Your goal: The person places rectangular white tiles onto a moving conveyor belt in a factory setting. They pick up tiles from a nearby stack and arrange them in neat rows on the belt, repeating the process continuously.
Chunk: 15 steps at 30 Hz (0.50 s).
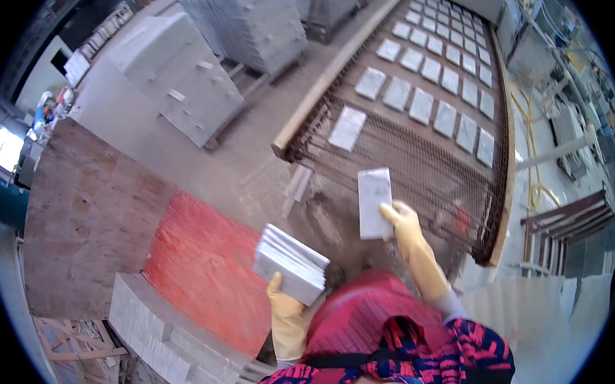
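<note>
My left hand (288,317), in a yellow rubber glove, is closed around a small stack of pale stone tiles (290,264), which fan apart slightly at the top. A single rectangular stone tile (375,204) is upright in my right hand (405,230), gloved the same way, with the thumb on its face. That tile is raised near the close end of a mesh conveyor (417,165). On the mesh lie several rows of similar white-grey tiles (421,106), and one lone tile (348,128) lies nearest on the left.
To my left is a table with a red surface (203,263) and a row of stacked tiles (169,338) along its near edge. Large upright slab stacks (176,80) stand beyond it. A wooden rail (342,65) edges the conveyor; a yellow hose (530,145) runs along the right.
</note>
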Motion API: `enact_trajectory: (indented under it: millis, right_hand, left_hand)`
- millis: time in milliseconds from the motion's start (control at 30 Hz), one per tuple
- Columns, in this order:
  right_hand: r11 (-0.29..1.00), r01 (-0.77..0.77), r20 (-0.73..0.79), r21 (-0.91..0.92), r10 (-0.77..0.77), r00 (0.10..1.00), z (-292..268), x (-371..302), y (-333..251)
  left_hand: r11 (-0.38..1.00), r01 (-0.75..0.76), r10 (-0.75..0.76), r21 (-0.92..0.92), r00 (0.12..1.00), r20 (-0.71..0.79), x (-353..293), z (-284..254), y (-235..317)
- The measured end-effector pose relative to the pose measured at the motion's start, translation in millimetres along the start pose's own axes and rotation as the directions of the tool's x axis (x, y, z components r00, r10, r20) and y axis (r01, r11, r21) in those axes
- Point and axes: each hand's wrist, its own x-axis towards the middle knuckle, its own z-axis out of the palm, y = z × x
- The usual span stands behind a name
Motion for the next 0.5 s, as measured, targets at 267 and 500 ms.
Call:
enact_trajectory:
  millis: [267,500]
  right_hand:
    - [0.993,-0.089,-0.055,0.076,0.094,0.994,-45.8,140.6,-3.1]
    - [0.983,-0.043,0.051,0.181,0.034,0.998,-34.8,250.9,-14.2]
  left_hand:
    - [0.867,-0.348,0.399,0.356,0.914,-0.076,-4.7,-51.1,-27.5]
    - [0.871,-0.37,0.43,0.322,0.892,-0.14,5.1,-26.7,-49.3]
